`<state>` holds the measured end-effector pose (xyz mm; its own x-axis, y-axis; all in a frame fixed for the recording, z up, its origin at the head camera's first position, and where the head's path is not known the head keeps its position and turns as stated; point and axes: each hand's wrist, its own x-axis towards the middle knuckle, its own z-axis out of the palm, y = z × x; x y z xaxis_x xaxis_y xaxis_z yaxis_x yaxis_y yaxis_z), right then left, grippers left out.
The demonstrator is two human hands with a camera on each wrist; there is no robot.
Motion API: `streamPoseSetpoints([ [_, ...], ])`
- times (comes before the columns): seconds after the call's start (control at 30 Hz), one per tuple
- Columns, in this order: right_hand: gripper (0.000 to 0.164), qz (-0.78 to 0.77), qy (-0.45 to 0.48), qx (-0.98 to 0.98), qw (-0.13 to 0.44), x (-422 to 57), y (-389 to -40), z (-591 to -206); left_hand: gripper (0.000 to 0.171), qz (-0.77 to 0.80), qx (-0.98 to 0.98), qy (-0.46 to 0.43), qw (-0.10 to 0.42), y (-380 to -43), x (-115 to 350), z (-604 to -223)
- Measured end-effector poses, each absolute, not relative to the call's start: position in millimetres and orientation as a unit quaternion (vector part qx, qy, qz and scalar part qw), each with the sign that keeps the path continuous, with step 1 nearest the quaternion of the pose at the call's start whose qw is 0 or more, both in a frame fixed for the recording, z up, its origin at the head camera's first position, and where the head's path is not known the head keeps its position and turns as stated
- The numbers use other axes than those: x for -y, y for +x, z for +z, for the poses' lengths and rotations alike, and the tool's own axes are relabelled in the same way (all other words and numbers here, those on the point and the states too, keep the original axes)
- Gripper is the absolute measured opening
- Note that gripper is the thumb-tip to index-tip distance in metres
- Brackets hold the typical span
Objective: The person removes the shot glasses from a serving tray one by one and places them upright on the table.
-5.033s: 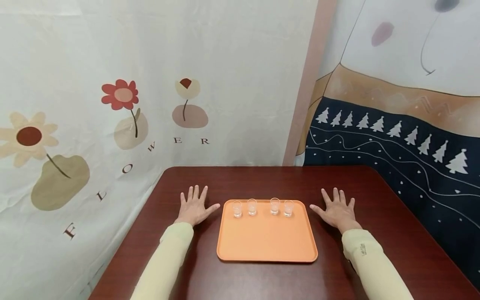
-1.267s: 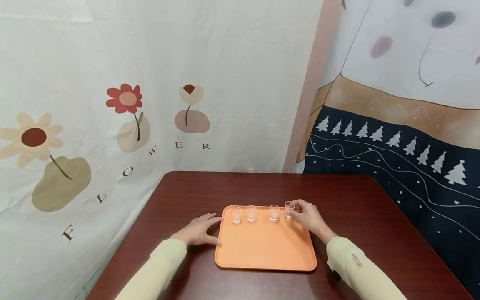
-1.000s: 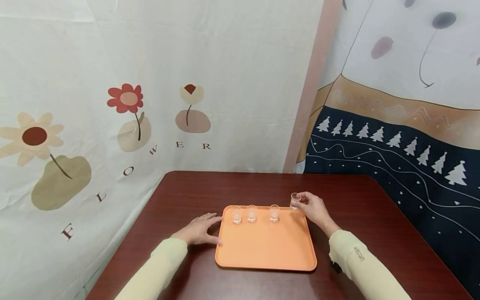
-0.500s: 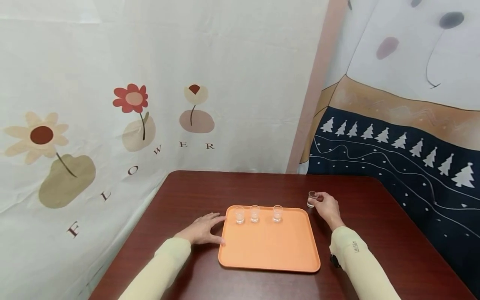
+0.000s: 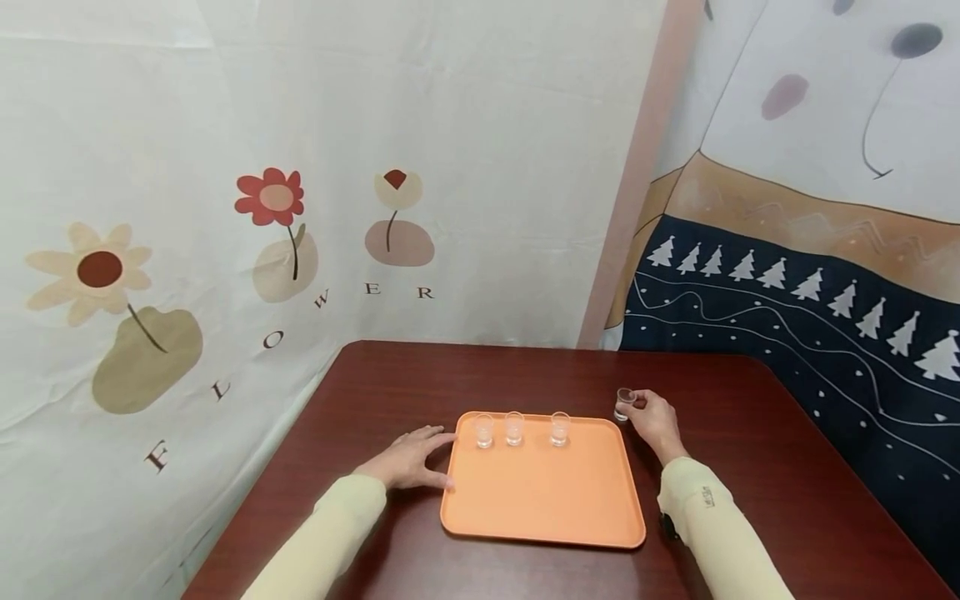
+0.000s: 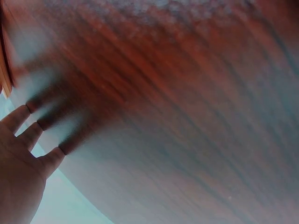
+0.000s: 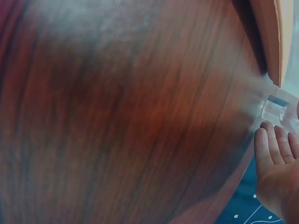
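1. Head view, displacement: Rightmost clear cup (image 5: 624, 406) is off the tray (image 5: 543, 500), where it stood 1.3 s earlier; it is now upright just outside the tray's far right corner, over the table (image 5: 405, 383). Contact between its base and the table cannot be confirmed.
2. Head view, cup form: transparent, colourless wall; round rim, wider than the base; thick, bright bottom.
3. Head view, hands: the right hand (image 5: 657, 421) grasps the cup by its right side, between thumb and fingers. The left hand (image 5: 408, 460) is unclenched, thumb and forefinger spread, touching the tray's left edge.
4. Head view, surroundings: three matching cups (image 5: 513, 429) stand upright along the tray's far side, two near each other, the third farther right. Tray: matt orange, rectangular, rounded corners, raised rim. Table: dark reddish-brown, smooth, slightly glossy. Sleeves (image 5: 318, 533): pale yellow cloth.
5. Left wrist view: fingers of the left hand extend apart from one another. Streaked wood grain fills most of the view, partly blurred. A strip of orange tray edge shows at upper left.
6. Right wrist view: the cup's translucent, thick-bottomed end shows beside the right hand's extended fingers; the rest is cut off by the frame. The orange tray edge lies above it.
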<state>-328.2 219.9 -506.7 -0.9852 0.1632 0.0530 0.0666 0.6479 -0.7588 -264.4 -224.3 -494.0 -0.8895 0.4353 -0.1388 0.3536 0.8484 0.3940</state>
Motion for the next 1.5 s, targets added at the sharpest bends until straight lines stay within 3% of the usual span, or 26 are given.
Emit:
streamPoseSetpoints([
  [0.4, 0.059, 0.431, -0.053, 0.9, 0.031, -224.3, -323.2, -508.8, 0.09, 0.183, -0.954, 0.207, 0.114, -265.3, 221.4, -496.0],
  [0.87, 0.071, 0.436, -0.053, 0.898, 0.04, -235.0, -319.6, -492.3, 0.091, 0.183, -0.954, 0.209, 0.114, -270.2, 222.5, -494.9],
  [1.2, 0.079, 0.452, -0.038, 0.886, 0.096, -229.1, -318.7, -465.9, 0.091, 0.185, -0.954, 0.206, 0.12, -269.7, 225.8, -493.1],
  [1.5, 0.074, 0.483, -0.011, 0.868, 0.114, -208.3, -311.5, -456.8, 0.092, 0.186, -0.952, 0.209, 0.121, -267.6, 226.1, -494.1],
])
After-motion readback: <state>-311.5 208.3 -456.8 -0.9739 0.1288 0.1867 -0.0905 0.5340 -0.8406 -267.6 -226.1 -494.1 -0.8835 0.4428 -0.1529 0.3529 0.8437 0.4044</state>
